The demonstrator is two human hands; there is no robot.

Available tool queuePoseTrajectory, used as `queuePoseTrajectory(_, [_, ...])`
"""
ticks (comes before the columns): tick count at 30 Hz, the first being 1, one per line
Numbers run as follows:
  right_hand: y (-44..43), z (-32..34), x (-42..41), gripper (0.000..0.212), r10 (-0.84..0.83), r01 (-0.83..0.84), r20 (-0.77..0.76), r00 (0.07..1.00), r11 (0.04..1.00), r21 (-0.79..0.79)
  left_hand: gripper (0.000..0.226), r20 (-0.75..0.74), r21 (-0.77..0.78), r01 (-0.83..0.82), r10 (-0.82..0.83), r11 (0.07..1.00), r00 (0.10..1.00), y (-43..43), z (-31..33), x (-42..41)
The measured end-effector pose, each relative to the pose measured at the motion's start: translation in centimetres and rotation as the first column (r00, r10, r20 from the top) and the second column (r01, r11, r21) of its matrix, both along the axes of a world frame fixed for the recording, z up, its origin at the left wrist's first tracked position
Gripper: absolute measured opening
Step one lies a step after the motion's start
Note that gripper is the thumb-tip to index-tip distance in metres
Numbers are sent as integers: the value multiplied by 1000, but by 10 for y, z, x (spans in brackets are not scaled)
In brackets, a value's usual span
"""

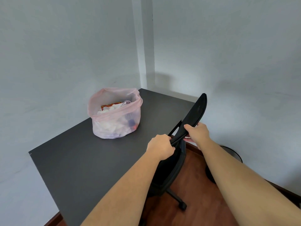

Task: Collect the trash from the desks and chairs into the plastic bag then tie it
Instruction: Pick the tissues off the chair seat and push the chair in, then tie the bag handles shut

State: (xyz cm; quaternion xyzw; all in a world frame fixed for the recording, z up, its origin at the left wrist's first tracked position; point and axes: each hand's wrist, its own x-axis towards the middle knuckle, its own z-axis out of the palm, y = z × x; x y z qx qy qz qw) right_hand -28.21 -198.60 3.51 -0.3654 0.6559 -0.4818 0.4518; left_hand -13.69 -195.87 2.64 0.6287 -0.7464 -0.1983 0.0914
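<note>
A translucent pink plastic bag (114, 121) stands open on the dark desk (84, 160), near its far corner. Inside it lie white crumpled paper, a red-and-yellow wrapper and a purple item. A black office chair (193, 115) stands at the desk's right edge. My left hand (160, 148) grips the lower end of the chair's top rim. My right hand (197, 132) grips the same rim a little higher, fingers curled round it. Both hands are well to the right of the bag and apart from it.
White walls meet in a corner behind the desk. Red-brown wooden floor (200, 201) shows under the chair, with a chair leg and caster (182, 205). A dark round object (234, 154) stands on the floor by the right wall.
</note>
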Motion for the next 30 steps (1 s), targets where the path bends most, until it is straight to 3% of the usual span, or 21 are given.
queuePoseTrajectory(4, [-8,5,0,19,47,-28,-183,982,994,109,25,5,17,-2,2,1000,1000,-1,2,-1])
queuePoseTrajectory(6, [-5,5,-1,28,131,-79,-324,937,983,168,27,31,33,-5,4,999,1000,1,2,0])
queuePoseTrajectory(9, [1,9,-6,40,245,-165,-413,877,961,220,39,76,63,11,-16,998,997,3,6,2])
queuePoseTrajectory(11, [2,14,-12,51,307,-207,-524,795,948,240,55,62,72,24,-29,997,998,5,10,4])
queuePoseTrajectory(13, [-1,20,-21,70,267,-164,-662,700,963,214,70,11,53,28,-28,998,1000,4,21,6])
queuePoseTrajectory(16, [-8,39,-23,84,198,-124,-779,594,980,155,74,11,-35,4,-4,999,1000,-11,40,22])
queuePoseTrajectory(20, [-32,64,8,76,180,-238,-798,575,970,48,65,95,-212,-64,86,975,992,-36,58,69])
queuePoseTrajectory(23, [-61,72,47,72,223,-327,-756,616,945,12,52,101,-303,-140,177,943,979,-57,63,118])
queuePoseTrajectory(30, [-171,57,136,73,278,-320,-660,698,945,60,44,131,-264,-297,339,918,932,-149,59,239])
